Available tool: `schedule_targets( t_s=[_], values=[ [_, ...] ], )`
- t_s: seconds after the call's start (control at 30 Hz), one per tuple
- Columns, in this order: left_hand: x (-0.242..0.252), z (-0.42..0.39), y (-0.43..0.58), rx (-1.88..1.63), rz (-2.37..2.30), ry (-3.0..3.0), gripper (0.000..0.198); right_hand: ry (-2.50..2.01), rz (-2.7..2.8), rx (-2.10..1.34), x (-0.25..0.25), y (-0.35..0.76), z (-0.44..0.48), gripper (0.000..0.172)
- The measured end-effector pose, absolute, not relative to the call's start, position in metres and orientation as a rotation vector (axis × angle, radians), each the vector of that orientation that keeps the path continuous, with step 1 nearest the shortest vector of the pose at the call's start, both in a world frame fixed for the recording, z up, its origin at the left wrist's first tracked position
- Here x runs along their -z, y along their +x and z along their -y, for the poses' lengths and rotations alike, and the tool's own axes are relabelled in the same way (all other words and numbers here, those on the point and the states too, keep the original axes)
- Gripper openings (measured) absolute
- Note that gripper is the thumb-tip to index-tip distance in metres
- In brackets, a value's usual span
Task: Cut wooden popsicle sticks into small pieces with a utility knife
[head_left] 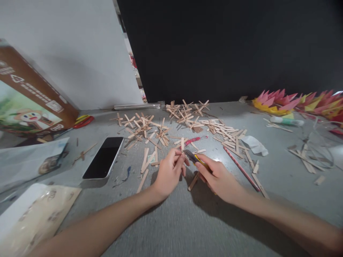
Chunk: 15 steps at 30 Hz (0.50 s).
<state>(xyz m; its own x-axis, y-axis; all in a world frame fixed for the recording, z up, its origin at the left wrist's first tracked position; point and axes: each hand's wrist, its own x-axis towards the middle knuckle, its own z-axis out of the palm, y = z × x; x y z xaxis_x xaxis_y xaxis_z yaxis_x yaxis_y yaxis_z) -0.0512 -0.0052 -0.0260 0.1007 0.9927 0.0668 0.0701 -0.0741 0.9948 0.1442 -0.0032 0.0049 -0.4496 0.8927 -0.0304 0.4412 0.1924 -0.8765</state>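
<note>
In the middle of the table, my left hand [169, 171] pinches a wooden craft stick [182, 143] between thumb and fingers, its free end pointing up and away. Close on the right, my right hand [218, 178] is wrapped round what looks like a utility knife [192, 157], with a dark grey nose and a yellow-and-black handle. Its tip is right beside the stick at my left fingertips; whether they touch I cannot tell. Below the knife, another craft stick [193, 181] lies on the table. A red strip [193, 140] lies just beyond my hands.
Crossed craft sticks [143, 125] pile up ahead, with loose ones [223, 132] to their right. A phone [104, 157] and brown box [37, 96] are left. Rightward lie a striped pencil [241, 168], crumpled tissue [255, 145], glue stick [288, 121] and pink-yellow paper pieces [278, 101].
</note>
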Motion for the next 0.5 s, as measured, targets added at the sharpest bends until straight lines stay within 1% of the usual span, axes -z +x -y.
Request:
schedule_targets(
  t_s=[0.27,0.5],
  values=[
    [0.0195,0.0075,-0.0516,-1.149,-1.214,1.428,0.034,-1.254,1.981,-1.201,-0.0016,0.1474,0.0039,0.024],
    [0.0182,0.0055,-0.0501,-1.165,-1.139,1.28,0.032,-1.213,1.9,-1.305,-0.0002,0.1466,0.0049,0.025]
  ],
)
